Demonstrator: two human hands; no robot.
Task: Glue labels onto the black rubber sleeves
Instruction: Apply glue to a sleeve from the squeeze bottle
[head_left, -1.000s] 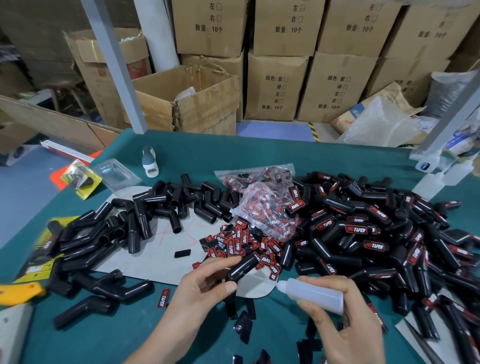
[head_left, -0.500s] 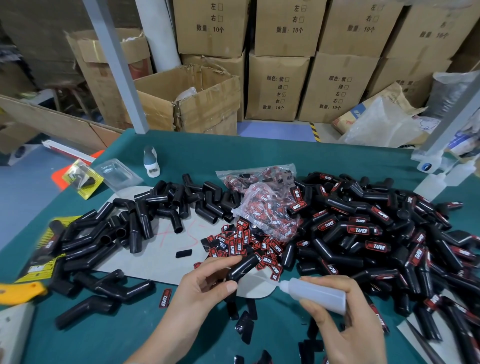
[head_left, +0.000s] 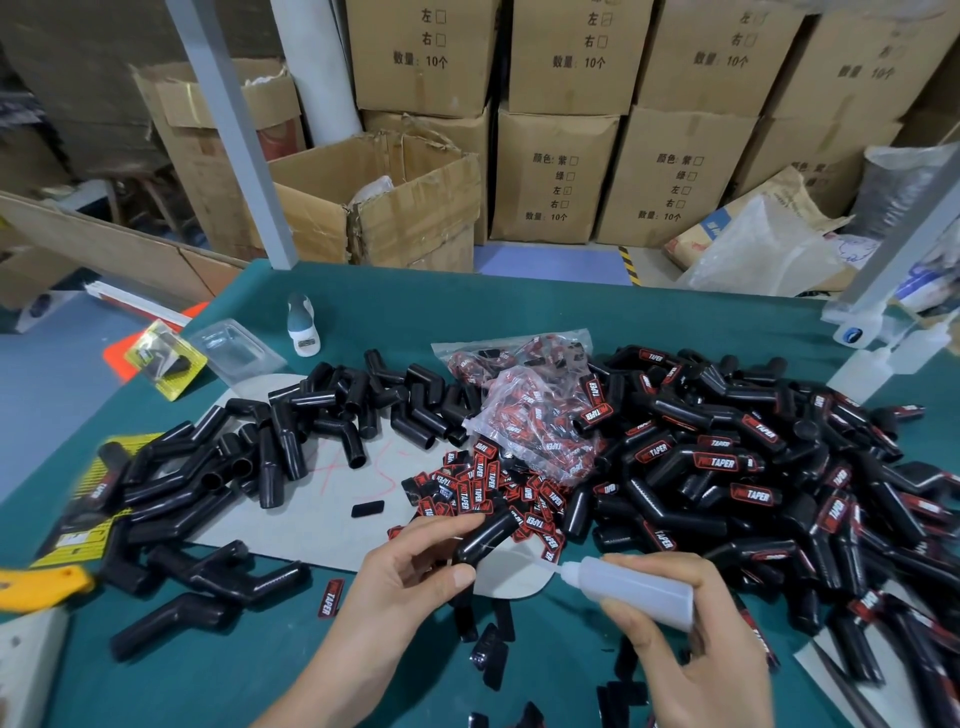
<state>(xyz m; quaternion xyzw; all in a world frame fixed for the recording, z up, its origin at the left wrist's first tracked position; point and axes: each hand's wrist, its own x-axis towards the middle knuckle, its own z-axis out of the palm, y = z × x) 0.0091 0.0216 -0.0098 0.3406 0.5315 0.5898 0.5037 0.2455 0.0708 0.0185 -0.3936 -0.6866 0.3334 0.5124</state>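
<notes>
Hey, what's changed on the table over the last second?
Almost nothing. The left hand still grips the same black sleeve, and the right hand still holds the glue bottle with its tip pointing toward the sleeve. Nothing was picked up or let go; the piles lie as before.

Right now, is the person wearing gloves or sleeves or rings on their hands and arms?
No gloves. The left hand and the right hand are both bare, with no rings showing on the fingers in view. The nails look short and plain. The left forearm coming up from the bottom edge is bare too, with no sleeve, watch or bracelet showing. The right wrist is mostly cut off by the picture's edge.
</notes>
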